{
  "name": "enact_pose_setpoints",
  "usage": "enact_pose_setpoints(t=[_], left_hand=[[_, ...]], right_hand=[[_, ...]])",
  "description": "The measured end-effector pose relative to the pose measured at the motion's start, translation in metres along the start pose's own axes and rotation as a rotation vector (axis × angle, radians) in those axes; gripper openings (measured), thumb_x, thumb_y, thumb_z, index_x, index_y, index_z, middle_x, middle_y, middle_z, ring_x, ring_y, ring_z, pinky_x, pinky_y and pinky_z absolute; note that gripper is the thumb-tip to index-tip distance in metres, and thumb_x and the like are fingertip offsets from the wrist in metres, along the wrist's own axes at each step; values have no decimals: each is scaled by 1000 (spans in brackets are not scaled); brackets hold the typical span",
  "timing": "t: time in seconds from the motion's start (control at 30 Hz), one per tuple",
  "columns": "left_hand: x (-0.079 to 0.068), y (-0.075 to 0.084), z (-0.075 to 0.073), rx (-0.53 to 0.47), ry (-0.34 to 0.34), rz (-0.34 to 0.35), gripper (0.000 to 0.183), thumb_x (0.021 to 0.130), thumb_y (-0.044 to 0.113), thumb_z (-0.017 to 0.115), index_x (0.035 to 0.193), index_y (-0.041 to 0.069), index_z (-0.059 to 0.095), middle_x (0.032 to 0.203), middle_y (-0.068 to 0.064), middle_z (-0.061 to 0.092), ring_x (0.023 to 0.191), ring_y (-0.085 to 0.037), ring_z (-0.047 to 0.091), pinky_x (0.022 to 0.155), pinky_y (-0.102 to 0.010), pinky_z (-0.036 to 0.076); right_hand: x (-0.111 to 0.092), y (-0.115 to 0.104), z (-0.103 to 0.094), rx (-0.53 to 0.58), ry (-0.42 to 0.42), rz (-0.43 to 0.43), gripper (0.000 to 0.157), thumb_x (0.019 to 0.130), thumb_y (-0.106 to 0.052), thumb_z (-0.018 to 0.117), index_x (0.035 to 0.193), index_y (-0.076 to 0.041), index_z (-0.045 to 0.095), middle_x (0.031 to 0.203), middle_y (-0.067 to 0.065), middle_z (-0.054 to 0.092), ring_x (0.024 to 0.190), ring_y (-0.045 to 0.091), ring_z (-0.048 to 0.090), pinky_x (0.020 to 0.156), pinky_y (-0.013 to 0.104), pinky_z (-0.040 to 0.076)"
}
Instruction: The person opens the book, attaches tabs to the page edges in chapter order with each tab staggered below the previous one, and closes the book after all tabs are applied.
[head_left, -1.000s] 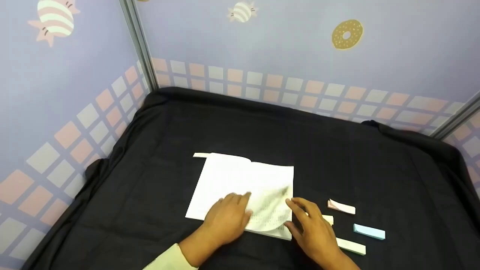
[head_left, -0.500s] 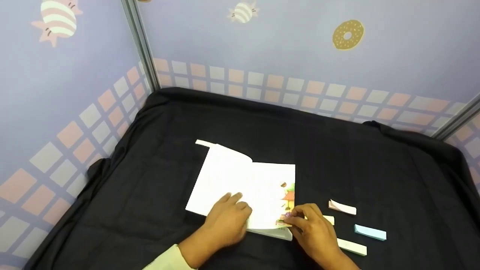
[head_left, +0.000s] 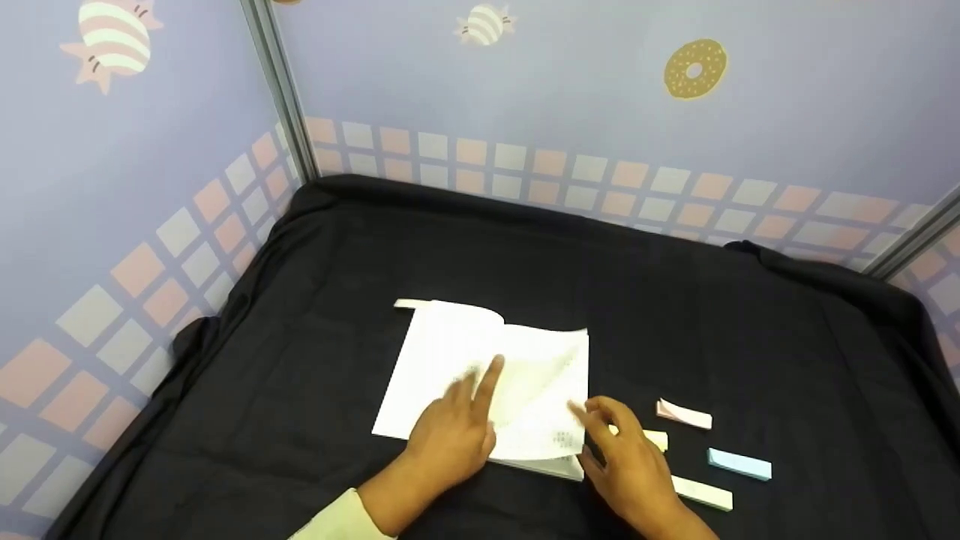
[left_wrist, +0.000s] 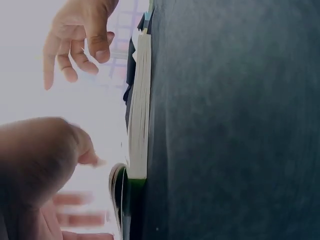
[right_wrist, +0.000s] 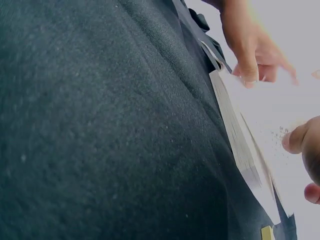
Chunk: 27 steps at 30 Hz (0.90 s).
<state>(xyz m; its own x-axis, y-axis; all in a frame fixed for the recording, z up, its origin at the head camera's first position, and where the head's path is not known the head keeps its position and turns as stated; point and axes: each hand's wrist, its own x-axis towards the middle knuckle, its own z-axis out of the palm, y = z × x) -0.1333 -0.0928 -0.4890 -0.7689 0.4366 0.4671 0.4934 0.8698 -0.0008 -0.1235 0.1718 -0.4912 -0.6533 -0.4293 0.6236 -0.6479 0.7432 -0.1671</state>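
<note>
An open book (head_left: 442,352) lies on the black cloth, its right-hand page (head_left: 540,405) slightly curved with faint print near the lower corner. My left hand (head_left: 454,431) is over the lower middle of the book, index finger extended along the fold. In the left wrist view, the left hand (left_wrist: 40,160) is blurred above the curled pages. My right hand (head_left: 626,461) hovers at the book's right edge, fingers loosely bent and apart. The right wrist view shows its thumb (right_wrist: 296,139) over the printed page, pinching nothing. A pale strip (head_left: 412,304) sticks out from the book's top left.
Right of the book lie small sticky-note pads: pink (head_left: 684,415), blue (head_left: 739,463), pale green (head_left: 703,493), and a yellow one (head_left: 656,439) partly behind the right hand. Patterned partition walls (head_left: 525,90) stand behind and left of the cloth-covered table (head_left: 600,277).
The right hand has let go of the page with the coloured picture, and a printed page now shows there. The left hand's fingers have straightened. The left pages have settled lower.
</note>
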Motion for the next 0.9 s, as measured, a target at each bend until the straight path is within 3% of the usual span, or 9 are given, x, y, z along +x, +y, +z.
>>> enact_pose_setpoints(t=[0.07,0.13,0.23,0.3,0.5,0.6,0.73,0.83,0.9], left_hand=[[1,-2,-1,30,19,38,80,75,15,66,146,21,31,147,-21,27,131,-40,31,95,-47,40],[1,-5,-2,70,-1,115,63,75,13,69,134,23,50,153,-16,16,137,-41,15,106,-53,23],[1,-5,-6,107,-81,246,25,75,17,70,99,18,70,147,-5,37,139,-32,19,110,-51,13],[0,-4,-9,98,-149,260,12,76,24,67,85,16,68,132,-6,54,135,-30,30,110,-46,16],[-2,4,-10,31,-306,116,61,80,66,53,102,9,64,112,-6,59,125,-31,43,104,-49,30],[-3,4,-6,8,-231,70,58,81,59,58,106,7,61,106,-6,59,114,-28,50,93,-45,42],[-4,2,0,-18,9,-28,62,79,30,67,132,5,46,108,-12,59,98,-26,57,69,-36,51],[-3,-1,0,21,73,-70,91,74,14,70,149,20,19,139,-22,38,121,-37,44,87,-44,47],[-1,-3,-2,70,37,-20,95,73,9,72,149,29,19,152,-19,17,135,-41,22,102,-55,30]], right_hand=[[-1,1,0,6,-1,-18,52,59,-4,81,106,-22,68,118,3,52,87,12,55,51,22,47],[-1,1,1,14,12,-35,40,59,-3,80,92,-23,70,114,2,53,93,14,54,56,25,49],[-2,1,2,14,27,-28,36,60,-4,80,86,-25,67,101,-6,52,86,6,51,57,20,47],[-2,0,3,22,45,-25,37,60,-2,80,86,-24,66,89,-11,50,75,2,47,53,16,43],[2,-6,4,62,34,12,34,67,-4,77,91,-24,63,73,-18,47,63,-2,40,48,13,36],[2,-9,3,94,30,23,36,72,-9,77,103,-17,62,88,-13,59,63,-1,44,49,13,38],[0,-9,2,99,-69,33,48,77,-24,76,118,-9,56,113,-5,61,76,4,56,58,16,45],[-2,-5,1,75,-258,3,47,76,-35,76,116,-14,61,119,-4,58,103,11,56,78,28,49],[-3,-2,1,60,-374,-40,41,75,-37,76,110,-18,66,118,-4,58,113,14,51,88,35,47]])
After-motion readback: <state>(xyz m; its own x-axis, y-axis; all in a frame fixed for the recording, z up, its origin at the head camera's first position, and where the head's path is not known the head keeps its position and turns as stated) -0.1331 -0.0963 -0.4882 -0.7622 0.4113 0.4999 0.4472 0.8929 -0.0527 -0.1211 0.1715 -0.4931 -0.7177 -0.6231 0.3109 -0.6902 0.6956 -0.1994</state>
